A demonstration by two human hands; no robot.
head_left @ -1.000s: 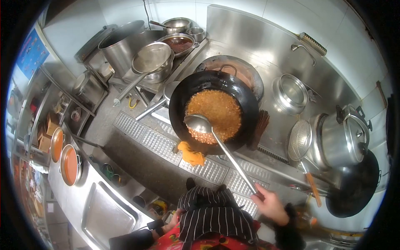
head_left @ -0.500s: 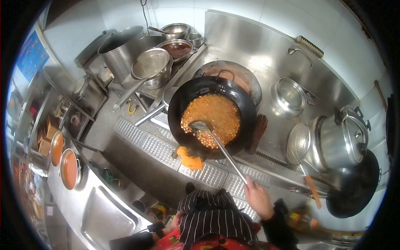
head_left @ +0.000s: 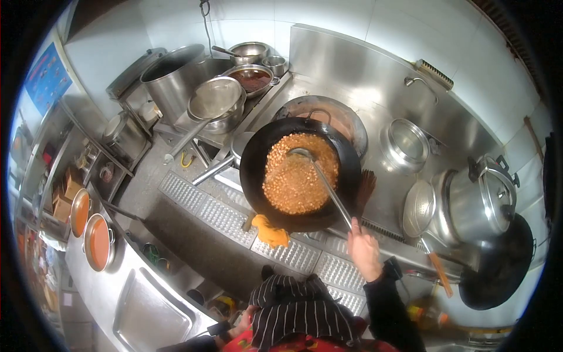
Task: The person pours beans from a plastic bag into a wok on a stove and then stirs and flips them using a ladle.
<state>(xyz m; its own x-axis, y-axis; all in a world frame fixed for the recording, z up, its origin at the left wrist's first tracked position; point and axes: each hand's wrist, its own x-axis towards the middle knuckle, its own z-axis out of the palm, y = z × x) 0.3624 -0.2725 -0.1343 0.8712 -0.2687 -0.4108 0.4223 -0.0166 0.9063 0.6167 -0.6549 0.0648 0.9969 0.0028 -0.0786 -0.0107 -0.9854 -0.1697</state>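
Observation:
My right hand [head_left: 365, 253] is closed around the end of a long metal ladle [head_left: 331, 190]. The ladle's bowl rests in the brown, bean-like food [head_left: 300, 179] inside a large black wok [head_left: 253, 154]. Low in the view, my left hand [head_left: 245, 320] is close to the striped apron [head_left: 293, 305]; its fingers are mostly hidden. An orange cloth [head_left: 270, 232] lies against the near edge of the wok.
Metal pots and bowls [head_left: 217, 98] stand at the back left. A strainer [head_left: 419, 208], a pressure cooker [head_left: 485, 196] and another black wok [head_left: 498, 267] are at the right. Sauce bowls [head_left: 98, 242] and a tray [head_left: 151, 311] sit at the left.
My right hand has moved up toward the wok, and the ladle's bowl has gone from the near left of the food to its far middle. The food has spread and shifted.

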